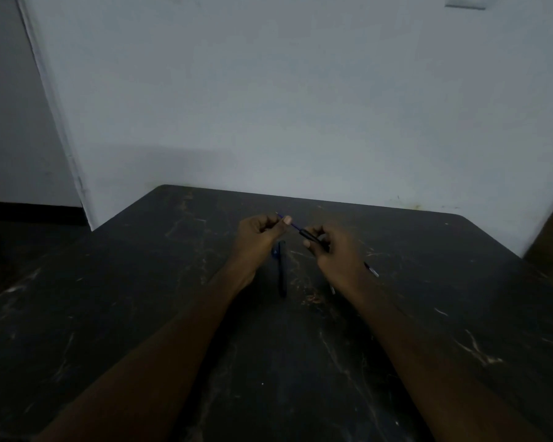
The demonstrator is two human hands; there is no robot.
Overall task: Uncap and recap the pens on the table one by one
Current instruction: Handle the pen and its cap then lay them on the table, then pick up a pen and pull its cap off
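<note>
Above the table, left fingers pinch a left-slanting pen, right fingers its cap.

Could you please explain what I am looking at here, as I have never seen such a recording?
There is no machine here: a person wears one camera on the head, so the single picture looks forward and down over both forearms. The left hand and the right hand are above a dark, scratched table against a pale wall. Between them they hold a pen: the left hand pinches its thin blue part, the right hand grips its dark part. On the table a dark pen lies between the wrists, and another pen shows beside the right wrist. The dim light hides finer detail.
</note>
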